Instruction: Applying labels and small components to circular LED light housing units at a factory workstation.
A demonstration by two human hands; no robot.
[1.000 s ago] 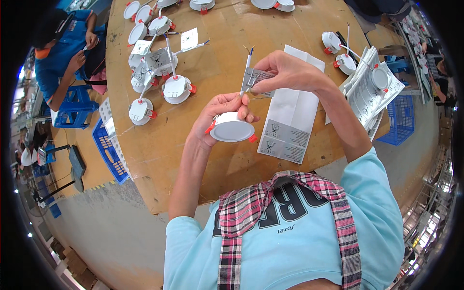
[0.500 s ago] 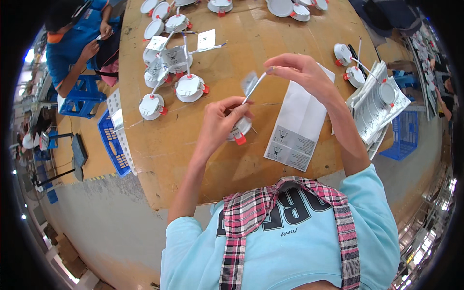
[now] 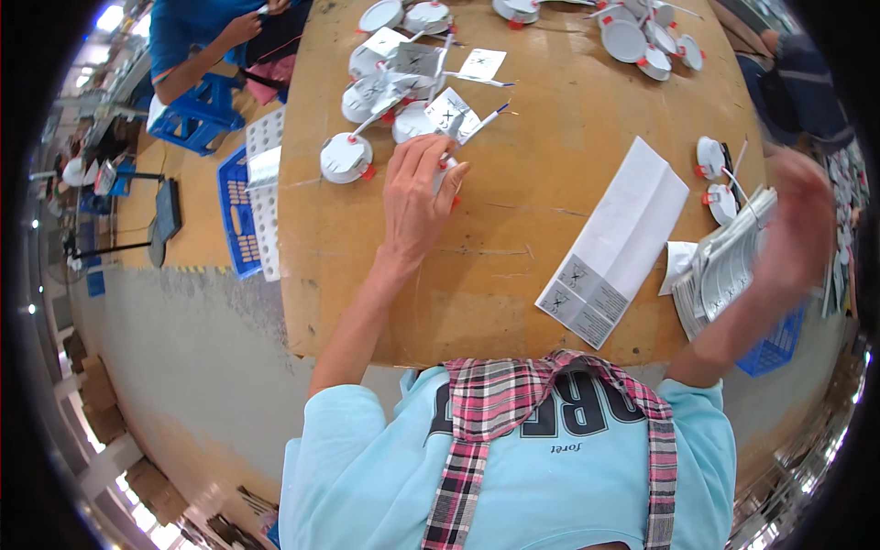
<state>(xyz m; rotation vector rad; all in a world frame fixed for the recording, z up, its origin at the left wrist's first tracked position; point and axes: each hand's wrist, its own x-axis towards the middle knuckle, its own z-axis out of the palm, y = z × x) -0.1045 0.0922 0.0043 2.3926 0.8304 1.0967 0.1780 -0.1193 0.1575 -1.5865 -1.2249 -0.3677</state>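
Note:
My left hand (image 3: 420, 197) reaches to the front of a cluster of round white downlights and closes around one downlight (image 3: 446, 172), mostly hidden under my fingers. A red clip shows beside my thumb. Just beyond my fingertips, a white printed label (image 3: 452, 112) sits by a white cable (image 3: 484, 125) with bare wire ends. My right hand (image 3: 799, 206) is raised at the far right, smeared by motion, above a stack of printed paper sheets (image 3: 710, 280). A white sheet with grey printed labels (image 3: 610, 247) lies flat between my hands.
Another downlight (image 3: 345, 158) stands left of my left hand. More downlights (image 3: 625, 41) lie at the far side, and two (image 3: 721, 203) beside the paper stack. Blue baskets (image 3: 236, 215) flank the table (image 3: 495, 302). A co-worker (image 3: 188, 46) sits at the far left.
My left hand has carried the downlight away from me to the cluster. My right hand has let go of the cable and swung right to the paper stack. The view has shifted.

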